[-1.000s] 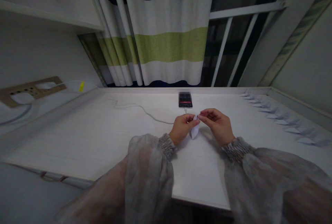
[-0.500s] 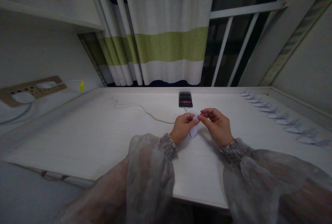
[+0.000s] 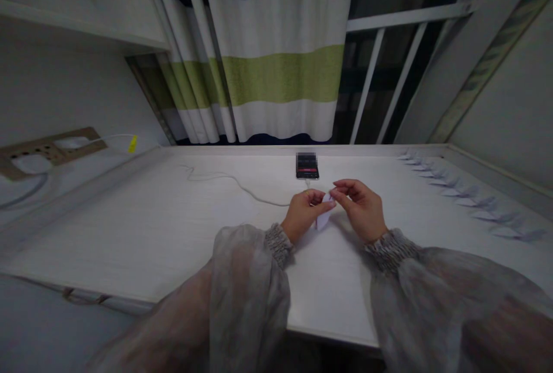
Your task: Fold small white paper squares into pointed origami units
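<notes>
A small piece of folded white paper (image 3: 322, 220) is held up over the white desk (image 3: 181, 229), its narrow end hanging down. My left hand (image 3: 306, 212) pinches it from the left, thumb across its front. On the other side, the thumb and forefinger of my right hand (image 3: 360, 207) are closed on the paper's upper tip. The fold details are too small to make out. Just beyond my hands lies a phone (image 3: 307, 167) with its screen lit.
Several folded paper shapes (image 3: 460, 193) stand in a row along the desk's right side. A white cable (image 3: 242, 187) curves across the desk from the left. A power strip (image 3: 47, 151) with plugs is on the left wall. Behind the desk hangs a striped curtain (image 3: 280, 76).
My left thumb has shifted slightly up and right along the paper. My right fingers stay at the upper tip, with a little movement. The whole view has drifted slightly.
</notes>
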Demonstrator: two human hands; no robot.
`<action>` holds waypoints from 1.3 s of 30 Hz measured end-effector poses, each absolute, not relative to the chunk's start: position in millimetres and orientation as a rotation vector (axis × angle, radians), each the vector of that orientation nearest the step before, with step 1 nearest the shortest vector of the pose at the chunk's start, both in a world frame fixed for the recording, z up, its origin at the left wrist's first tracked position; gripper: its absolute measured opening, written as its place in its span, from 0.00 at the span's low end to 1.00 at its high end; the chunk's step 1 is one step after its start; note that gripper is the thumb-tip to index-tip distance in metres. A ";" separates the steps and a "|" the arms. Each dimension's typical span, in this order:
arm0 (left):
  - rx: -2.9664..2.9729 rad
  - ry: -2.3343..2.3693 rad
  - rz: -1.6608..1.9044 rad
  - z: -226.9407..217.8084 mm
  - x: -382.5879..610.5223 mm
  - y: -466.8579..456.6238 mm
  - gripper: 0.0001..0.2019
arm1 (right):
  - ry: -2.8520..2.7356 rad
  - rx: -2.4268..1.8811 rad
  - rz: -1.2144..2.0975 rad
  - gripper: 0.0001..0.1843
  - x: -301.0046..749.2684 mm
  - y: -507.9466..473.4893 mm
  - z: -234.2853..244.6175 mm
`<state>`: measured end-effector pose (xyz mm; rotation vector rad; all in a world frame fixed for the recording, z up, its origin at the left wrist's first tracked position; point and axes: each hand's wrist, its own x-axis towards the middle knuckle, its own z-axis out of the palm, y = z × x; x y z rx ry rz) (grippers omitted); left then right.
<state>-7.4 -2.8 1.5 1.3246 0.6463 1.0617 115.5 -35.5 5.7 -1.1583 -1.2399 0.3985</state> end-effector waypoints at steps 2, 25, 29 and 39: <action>1.280 0.604 1.056 0.6 -7.7 -2.1 0.13 | -1.165 -1.118 0.439 0.11 115.6 -34.7 8.0; 1.051 0.531 1.133 12.6 -16.5 -0.6 0.07 | -1.452 -0.991 0.841 0.08 122.7 -40.7 19.9; 1.051 0.489 1.109 13.8 -18.9 -0.1 0.08 | -1.368 -0.944 0.939 0.11 123.8 -39.0 15.2; 1.146 0.455 1.019 12.5 -21.2 -3.2 0.12 | -1.437 -0.950 0.865 0.07 131.9 -36.6 18.1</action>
